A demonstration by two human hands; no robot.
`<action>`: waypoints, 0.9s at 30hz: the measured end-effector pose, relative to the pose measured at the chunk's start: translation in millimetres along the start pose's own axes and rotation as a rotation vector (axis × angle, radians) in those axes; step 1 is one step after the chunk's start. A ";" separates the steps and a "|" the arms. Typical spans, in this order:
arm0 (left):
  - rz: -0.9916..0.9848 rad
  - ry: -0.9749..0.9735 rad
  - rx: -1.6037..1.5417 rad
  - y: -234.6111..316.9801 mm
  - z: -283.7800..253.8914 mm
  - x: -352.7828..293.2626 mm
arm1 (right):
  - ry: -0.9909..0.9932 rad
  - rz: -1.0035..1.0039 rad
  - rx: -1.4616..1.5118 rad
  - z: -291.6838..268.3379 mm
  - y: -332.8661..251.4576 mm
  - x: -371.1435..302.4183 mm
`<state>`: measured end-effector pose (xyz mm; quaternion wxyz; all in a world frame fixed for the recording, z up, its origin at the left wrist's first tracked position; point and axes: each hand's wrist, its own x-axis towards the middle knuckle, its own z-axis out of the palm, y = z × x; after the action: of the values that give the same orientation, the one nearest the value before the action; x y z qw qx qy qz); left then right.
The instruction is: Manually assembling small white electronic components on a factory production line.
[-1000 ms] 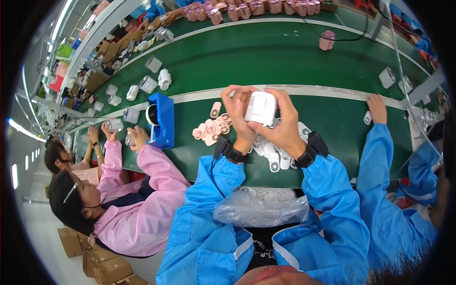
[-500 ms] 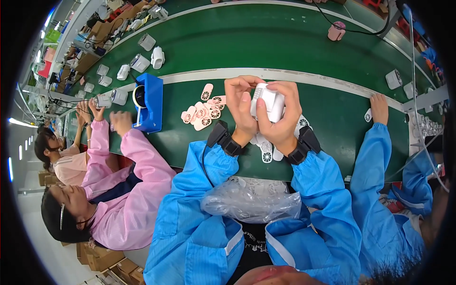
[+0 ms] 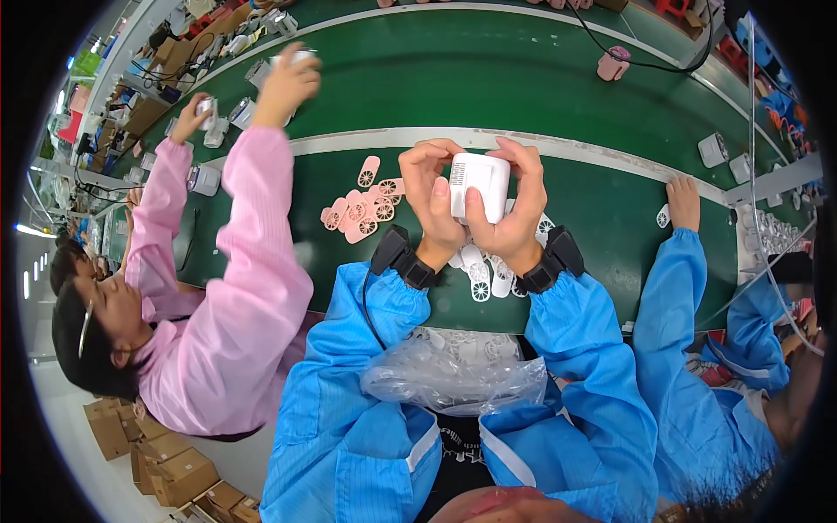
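Note:
A white plastic housing (image 3: 491,173) with rounded corners and a slotted vent on one side is held up over the green bench. My left hand (image 3: 433,193) curls round its left side, and my right hand (image 3: 520,205) grips the right side with the thumb across the front face. Beneath my wrists lie several flat white pieces with spoked round openings (image 3: 479,285), partly hidden by my hands. To the left, a loose pile of similar pink pieces (image 3: 361,209) rests on the green surface.
A raised white rail (image 3: 384,138) divides the bench from a green belt (image 3: 436,78) bearing white housings (image 3: 203,180) and a pink one (image 3: 614,64). Pink-sleeved arms (image 3: 261,209) reach across at left; a co-worker's hand (image 3: 683,202) rests at right. A clear plastic bag (image 3: 453,375) lies at my lap.
The housing has turned slightly in my hands, showing more of its broad smooth face. The pink-sleeved co-worker's arms have swung up over the belt. The blue tape dispenser at left no longer shows.

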<state>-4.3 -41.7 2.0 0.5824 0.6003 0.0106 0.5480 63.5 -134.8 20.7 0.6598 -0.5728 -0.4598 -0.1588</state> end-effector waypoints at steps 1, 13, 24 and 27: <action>-0.030 0.006 -0.007 -0.1 1.7 0.6 | -0.003 -0.019 -0.042 -0.3 2.0 0.6; -0.147 -0.013 -0.018 1.4 0.9 0.8 | -0.041 0.023 -0.132 1.4 1.9 -2.4; -0.097 -0.047 0.008 -0.9 -1.7 5.1 | -0.071 0.078 -0.119 -0.5 0.9 -1.6; -0.109 -0.049 0.068 3.9 -0.2 4.8 | -0.048 0.137 -0.041 2.9 4.8 -5.2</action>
<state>-4.9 -39.7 7.8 0.5906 0.6316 0.0477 0.5000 63.1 -132.4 13.5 0.6461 -0.6199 -0.4319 -0.1085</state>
